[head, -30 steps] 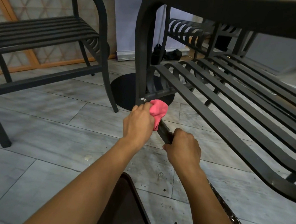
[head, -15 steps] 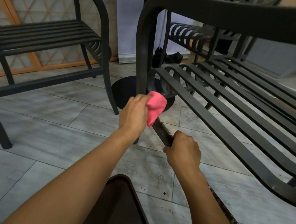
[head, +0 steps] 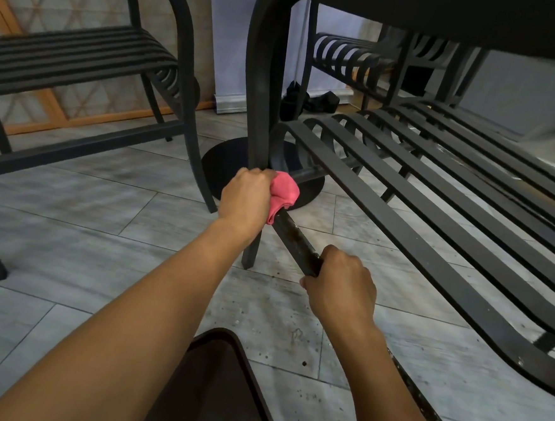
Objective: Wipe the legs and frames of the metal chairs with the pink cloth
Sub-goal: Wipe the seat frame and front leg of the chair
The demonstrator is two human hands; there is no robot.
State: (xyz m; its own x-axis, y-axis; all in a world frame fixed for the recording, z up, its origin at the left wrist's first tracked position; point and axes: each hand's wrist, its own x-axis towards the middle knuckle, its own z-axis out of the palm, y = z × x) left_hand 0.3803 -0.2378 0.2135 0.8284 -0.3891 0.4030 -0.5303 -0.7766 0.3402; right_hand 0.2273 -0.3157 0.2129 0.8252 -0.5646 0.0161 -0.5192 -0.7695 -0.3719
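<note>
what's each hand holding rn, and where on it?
Left hand grips the bunched pink cloth at the far end of the chair's side bar. Right hand grips the same bar nearer the camera.

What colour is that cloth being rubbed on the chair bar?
Pink. The cloth is bunched in the left hand, best seen in the head view.

Soft daylight; wide-angle edge distortion
</note>
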